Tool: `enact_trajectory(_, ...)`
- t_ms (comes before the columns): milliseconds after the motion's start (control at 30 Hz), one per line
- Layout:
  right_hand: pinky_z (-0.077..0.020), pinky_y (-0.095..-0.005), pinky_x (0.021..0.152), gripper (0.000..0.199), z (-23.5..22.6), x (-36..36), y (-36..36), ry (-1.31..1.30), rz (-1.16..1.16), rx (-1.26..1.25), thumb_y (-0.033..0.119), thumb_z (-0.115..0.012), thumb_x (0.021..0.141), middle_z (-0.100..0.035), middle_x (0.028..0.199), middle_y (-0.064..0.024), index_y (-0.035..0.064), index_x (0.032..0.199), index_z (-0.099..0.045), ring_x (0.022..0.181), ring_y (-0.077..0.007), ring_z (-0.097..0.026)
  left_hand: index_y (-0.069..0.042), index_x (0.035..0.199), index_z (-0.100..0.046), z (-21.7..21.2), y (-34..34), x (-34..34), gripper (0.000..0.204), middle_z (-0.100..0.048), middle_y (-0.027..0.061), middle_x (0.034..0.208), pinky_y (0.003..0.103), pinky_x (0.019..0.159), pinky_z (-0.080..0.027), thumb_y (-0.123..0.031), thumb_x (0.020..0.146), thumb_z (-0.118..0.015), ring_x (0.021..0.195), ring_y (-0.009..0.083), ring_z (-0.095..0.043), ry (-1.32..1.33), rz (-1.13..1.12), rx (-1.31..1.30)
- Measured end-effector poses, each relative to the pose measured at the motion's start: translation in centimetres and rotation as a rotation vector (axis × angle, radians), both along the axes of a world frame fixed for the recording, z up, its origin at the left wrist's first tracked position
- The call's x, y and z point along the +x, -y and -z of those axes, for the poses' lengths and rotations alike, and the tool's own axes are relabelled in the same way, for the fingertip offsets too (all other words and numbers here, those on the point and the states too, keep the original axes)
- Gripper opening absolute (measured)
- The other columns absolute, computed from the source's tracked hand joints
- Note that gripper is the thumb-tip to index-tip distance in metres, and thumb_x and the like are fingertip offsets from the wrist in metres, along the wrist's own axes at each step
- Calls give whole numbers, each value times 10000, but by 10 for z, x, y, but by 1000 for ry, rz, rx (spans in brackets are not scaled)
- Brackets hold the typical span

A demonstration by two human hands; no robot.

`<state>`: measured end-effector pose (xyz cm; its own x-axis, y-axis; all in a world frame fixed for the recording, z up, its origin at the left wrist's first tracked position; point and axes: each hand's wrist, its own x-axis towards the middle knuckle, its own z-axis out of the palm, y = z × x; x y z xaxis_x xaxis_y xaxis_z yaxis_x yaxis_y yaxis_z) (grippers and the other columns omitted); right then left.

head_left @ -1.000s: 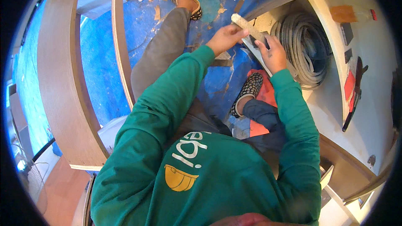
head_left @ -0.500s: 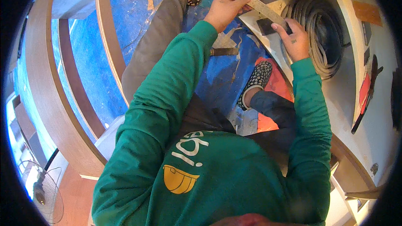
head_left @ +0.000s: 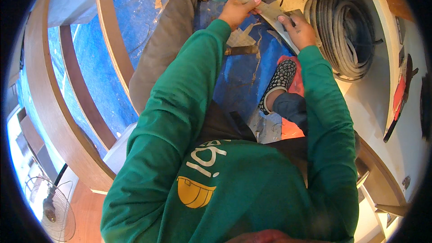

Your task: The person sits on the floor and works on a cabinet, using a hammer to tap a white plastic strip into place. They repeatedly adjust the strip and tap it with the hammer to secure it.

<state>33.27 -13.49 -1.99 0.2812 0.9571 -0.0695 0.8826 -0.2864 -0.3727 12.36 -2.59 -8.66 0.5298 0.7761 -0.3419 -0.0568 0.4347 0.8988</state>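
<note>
A pale, flat narrow strip (head_left: 269, 13) stretches between my hands, tilted down to the right. My left hand (head_left: 237, 13) pinches it close to its far left end, thumb on top. Farther along, my right hand (head_left: 300, 32) is closed at the strip's other part, its thumb laid along it; the other fingers are mostly hidden. Just right of that hand, a thick coil of flat banding (head_left: 344, 31) lies by a cream-coloured panel. Below the strip, a brown tool handle (head_left: 243, 50) rests on the blue floor sheet beside torn pale scraps (head_left: 240, 37).
Curved wooden boards (head_left: 67, 103) of a frame stand on the left. A wire fan (head_left: 56, 211) is at lower left. Blue sheeting (head_left: 234, 78) covers the floor between my feet. A red and black tool (head_left: 400, 94) lies on the white panel at right.
Both hands have shifted slightly left, still with the strip. The right hand has moved down and closer to the left hand, and more of the coil shows.
</note>
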Motion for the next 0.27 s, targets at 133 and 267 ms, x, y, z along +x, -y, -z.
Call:
enact_trajectory(133,-517,-462,687,665,15,3,-4,11,-9,-142,721,-546,910,-690,814,-155,88,998,-732,766,-350,-676,-38,1091,-724,25,-3,-2,445,-770,78,939,303,751,-503,-454,934,-734,839,125,-659,18,20,-96)
enact_trajectory(267,-530,-480,724,741,44,5,-5,67,-29,-227,779,-490,903,-703,817,-160,85,1008,-729,797,-351,-695,-77,1144,-714,53,0,1,441,-770,73,987,320,776,-501,-458,923,-745,878,143,-665,-83,23,-207)
